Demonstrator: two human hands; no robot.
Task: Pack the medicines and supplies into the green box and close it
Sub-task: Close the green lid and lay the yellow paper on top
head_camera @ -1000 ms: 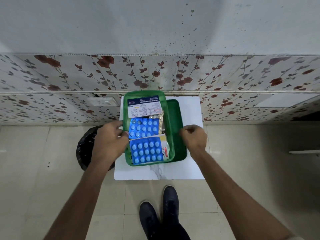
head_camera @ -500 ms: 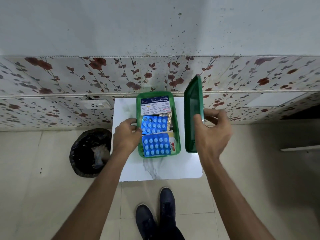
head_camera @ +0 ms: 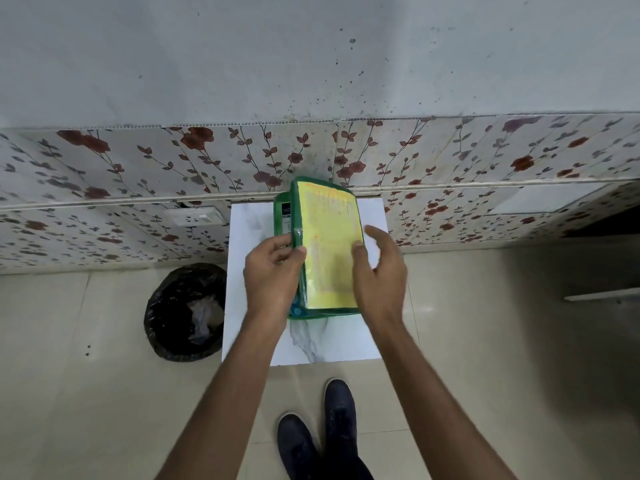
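The green box (head_camera: 281, 216) stands on the small white marble-patterned table (head_camera: 252, 271) against the wall. Its green lid (head_camera: 329, 244), with a yellow label on top, lies tilted over the box and covers most of it; a strip of the box with a medicine packet (head_camera: 286, 216) still shows along the left. My left hand (head_camera: 273, 275) grips the lid's left edge and the box side. My right hand (head_camera: 379, 271) holds the lid's right edge with the thumb on the label. The blue blister packs are almost fully hidden under the lid.
A bin lined with a black bag (head_camera: 188, 313) stands on the floor left of the table. A white wall socket (head_camera: 197, 216) sits on the floral wall panel behind. My dark shoes (head_camera: 318, 431) are on the tiled floor just before the table.
My right hand lifted the lid from beside the box, stood it on edge, then swung it left over the box. My left hand shifted from the box side onto the lid's left edge.
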